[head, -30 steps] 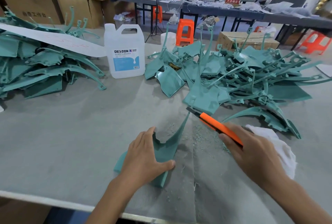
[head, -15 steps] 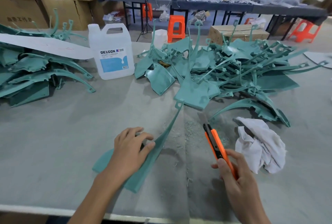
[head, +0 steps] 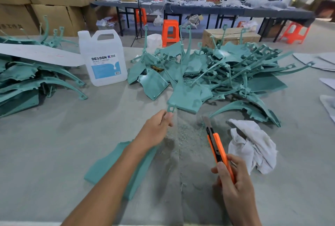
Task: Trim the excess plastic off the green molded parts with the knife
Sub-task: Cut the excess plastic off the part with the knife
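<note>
Part [head: 107, 164] lies near-left to far on the desk [head: 45, 153], left grip [head: 155, 129] pinching its far tip. Right grip [head: 233, 189] grasps the knife [head: 217, 149], blade pointing far, right of that tip.

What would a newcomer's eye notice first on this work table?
The orange knife, blade out, stands out in the right hand at front right. Behind it, a big tangled pile of green parts fills the centre and right. The left hand pinches the tip of one green part.
</note>
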